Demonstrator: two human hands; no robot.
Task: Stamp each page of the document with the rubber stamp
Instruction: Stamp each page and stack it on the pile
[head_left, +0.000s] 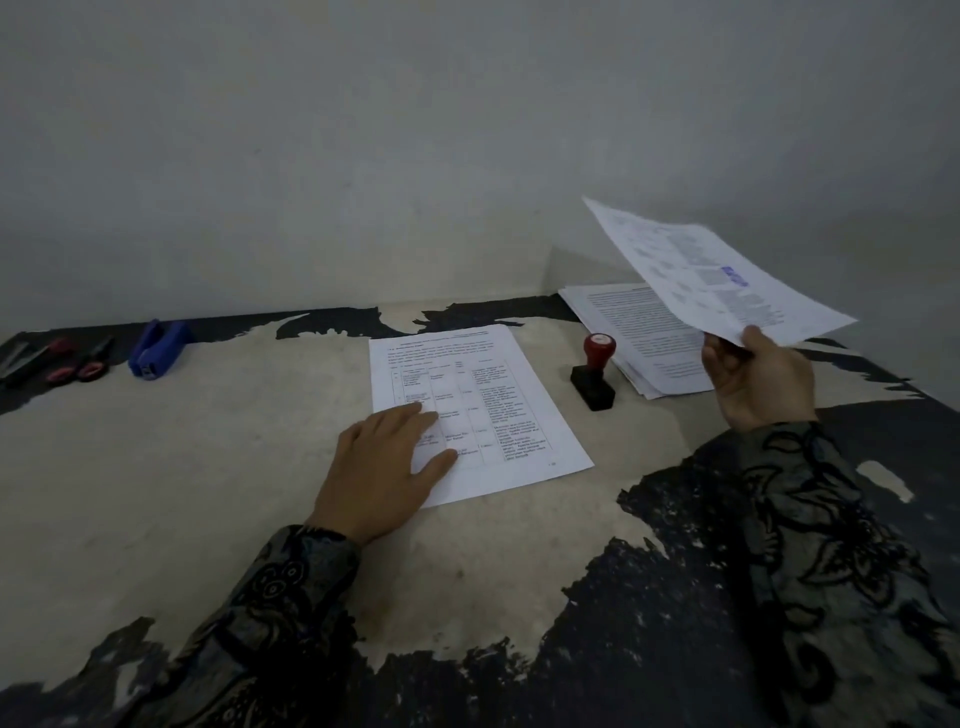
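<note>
Now, stack (623, 332): lying under the raised right hand, holding finished pages, I judge.
Stamped page (717, 270): right hand (763, 379) pinching its corner aloft.
Next page (493, 395): left hand (384, 467) pressing flat, fingers straight, awaiting ink.
Rubber stamp (595, 376): standing between both hands, untouched.

You are looking at a printed page (480, 410) lying flat at the frame's centre. The rubber stamp (594, 376), red knob on black base, is standing upright just right of it. A stamped sheet (717, 275), bearing a blue mark, is hovering tilted over the paper stack (631, 332) at right.
</note>
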